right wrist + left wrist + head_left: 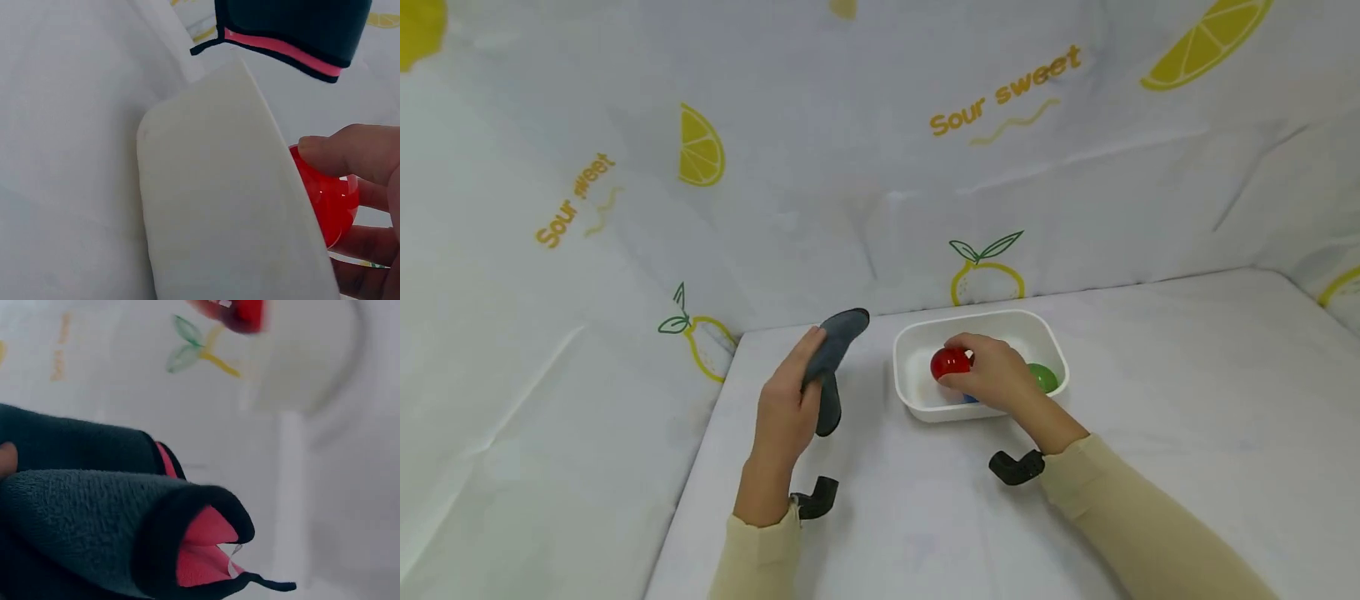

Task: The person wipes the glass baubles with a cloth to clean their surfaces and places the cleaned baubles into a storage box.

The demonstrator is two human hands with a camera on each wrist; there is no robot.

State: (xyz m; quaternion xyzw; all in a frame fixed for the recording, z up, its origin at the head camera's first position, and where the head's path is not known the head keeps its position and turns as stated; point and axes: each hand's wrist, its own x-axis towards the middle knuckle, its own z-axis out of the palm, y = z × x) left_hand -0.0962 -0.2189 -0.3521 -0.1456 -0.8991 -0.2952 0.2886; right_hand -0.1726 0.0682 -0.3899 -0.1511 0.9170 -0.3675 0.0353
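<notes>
My left hand (784,412) grips a folded dark grey-teal cloth (837,340), raised to the left of a white plastic tub (904,385). In the left wrist view the cloth's pink inner side (203,565), black edging and a small hanging loop show. Over the tub, my right hand (996,375) pinches a shiny red ball (949,364) between thumb and fingers. The right wrist view has the thumb on top of the ball, which the tub wall partly hides. A green ball (1046,377) lies at the tub's right end, and a bit of something blue (970,399) peeks out below the hand.
White fabric covers the table (910,517). Behind it rises a white backdrop (820,167) printed with lemons and "Sour sweet" lettering. Each wrist carries a black camera mount, one at the left wrist (817,498) and one at the right (1017,468).
</notes>
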